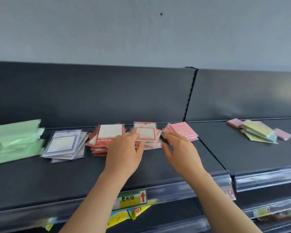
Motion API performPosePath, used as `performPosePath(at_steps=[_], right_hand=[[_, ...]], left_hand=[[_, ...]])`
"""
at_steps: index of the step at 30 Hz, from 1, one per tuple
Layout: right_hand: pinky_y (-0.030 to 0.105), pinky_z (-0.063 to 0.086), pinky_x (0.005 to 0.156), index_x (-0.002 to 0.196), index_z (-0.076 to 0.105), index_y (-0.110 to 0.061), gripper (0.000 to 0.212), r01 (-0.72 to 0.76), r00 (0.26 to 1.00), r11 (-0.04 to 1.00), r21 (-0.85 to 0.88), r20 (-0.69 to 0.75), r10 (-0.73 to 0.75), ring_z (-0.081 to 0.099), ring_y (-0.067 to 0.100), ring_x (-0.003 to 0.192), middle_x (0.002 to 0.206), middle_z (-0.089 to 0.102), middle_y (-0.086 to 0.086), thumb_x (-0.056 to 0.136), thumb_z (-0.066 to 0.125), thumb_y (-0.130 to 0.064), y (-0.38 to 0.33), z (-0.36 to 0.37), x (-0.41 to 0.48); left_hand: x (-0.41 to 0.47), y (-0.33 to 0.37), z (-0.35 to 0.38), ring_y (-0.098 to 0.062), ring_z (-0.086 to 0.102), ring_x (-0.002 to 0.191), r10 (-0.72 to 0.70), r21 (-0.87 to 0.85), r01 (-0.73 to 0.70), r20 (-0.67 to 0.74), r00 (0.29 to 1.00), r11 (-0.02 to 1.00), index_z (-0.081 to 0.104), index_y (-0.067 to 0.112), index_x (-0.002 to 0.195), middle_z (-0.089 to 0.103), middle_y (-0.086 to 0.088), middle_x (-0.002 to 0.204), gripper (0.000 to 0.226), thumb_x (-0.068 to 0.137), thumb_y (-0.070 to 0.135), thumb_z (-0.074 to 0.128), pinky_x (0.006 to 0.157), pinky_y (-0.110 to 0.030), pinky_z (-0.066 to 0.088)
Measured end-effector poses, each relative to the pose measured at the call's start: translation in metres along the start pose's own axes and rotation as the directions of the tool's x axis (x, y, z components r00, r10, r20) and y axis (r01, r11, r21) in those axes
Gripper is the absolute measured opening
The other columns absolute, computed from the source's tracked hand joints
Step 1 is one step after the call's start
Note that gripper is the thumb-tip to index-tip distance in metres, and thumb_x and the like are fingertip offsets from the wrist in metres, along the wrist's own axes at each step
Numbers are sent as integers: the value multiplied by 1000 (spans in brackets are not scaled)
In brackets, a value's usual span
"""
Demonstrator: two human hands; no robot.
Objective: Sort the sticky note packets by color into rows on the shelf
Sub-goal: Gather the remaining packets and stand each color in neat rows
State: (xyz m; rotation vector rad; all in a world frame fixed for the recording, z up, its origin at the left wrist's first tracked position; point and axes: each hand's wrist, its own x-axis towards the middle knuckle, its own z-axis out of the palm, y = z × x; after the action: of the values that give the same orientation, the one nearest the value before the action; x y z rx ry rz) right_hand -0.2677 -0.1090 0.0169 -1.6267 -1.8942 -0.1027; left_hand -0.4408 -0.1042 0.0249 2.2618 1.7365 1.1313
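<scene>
Mid-sort on the shelf (40,179): your left hand (124,153) pinches the top red packet (144,132) on its pile (99,143), right hand (180,148) blurred beside the pink stack (183,130), hold unclear; next, seat it squarely.

Shelf (57,174), back row left to right: leftmost pile (15,140), second pile (65,145), third pile (104,137), fourth pile (148,143), fifth pile (183,132) (third and fourth touching). Left hand (124,152) in front of third/fourth, holding the fourth's top packet (144,132); right hand (180,148) just before the fifth. Loose cluster (259,133) well apart on the next section right; label (133,198) in the front rail, below the hands.
</scene>
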Motion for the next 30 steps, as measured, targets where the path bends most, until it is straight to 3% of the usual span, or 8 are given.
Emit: performPosePath(at_steps=[5, 8, 13, 17, 30], right_hand=[[37, 48, 83, 108, 66, -5, 24, -85, 995, 994, -67, 37, 87, 60, 27, 98, 108, 67, 7, 94, 54, -21, 84, -40, -13], [34, 46, 89, 117, 63, -7, 30, -116, 990, 989, -94, 68, 123, 58, 25, 106, 116, 64, 5, 96, 50, -25, 133, -59, -20], [30, 40, 100, 132, 55, -12, 38, -184, 976, 978, -96, 97, 194, 53, 21, 121, 135, 56, 1, 98, 48, -28, 199, -80, -27], [30, 39, 100, 133, 54, -14, 39, -239, 963, 964, -118, 100, 251, 52, 22, 122, 137, 55, 0, 98, 49, -29, 239, -88, -23], [34, 44, 87, 124, 62, -14, 33, -448, 890, 881, -153, 12, 455, 56, 29, 113, 129, 60, 3, 95, 53, -26, 351, -117, 5]], left_hand=[[9, 71, 54, -22, 60, 99, -7, -41, 10, 67, 998, 999, 69, 18, 113, 69, 0, 111, 28, 95, 33, 54, 82, -35, 50], [13, 107, 87, -21, 61, 95, 2, -41, 3, 103, 995, 999, 70, 18, 111, 70, 0, 107, 27, 95, 34, 54, 80, -35, 51], [22, 155, 135, -17, 60, 107, 23, -58, -12, 189, 982, 998, 64, 23, 124, 66, 6, 119, 33, 96, 36, 52, 86, -28, 45], [38, 178, 169, -19, 57, 112, 37, -64, -22, 234, 971, 998, 60, 18, 129, 65, 1, 120, 38, 97, 36, 52, 94, -33, 46], [91, 241, 258, -21, 54, 110, 109, 16, -125, 391, 914, 992, 57, 22, 128, 63, 4, 118, 37, 98, 41, 46, 91, -34, 45]])
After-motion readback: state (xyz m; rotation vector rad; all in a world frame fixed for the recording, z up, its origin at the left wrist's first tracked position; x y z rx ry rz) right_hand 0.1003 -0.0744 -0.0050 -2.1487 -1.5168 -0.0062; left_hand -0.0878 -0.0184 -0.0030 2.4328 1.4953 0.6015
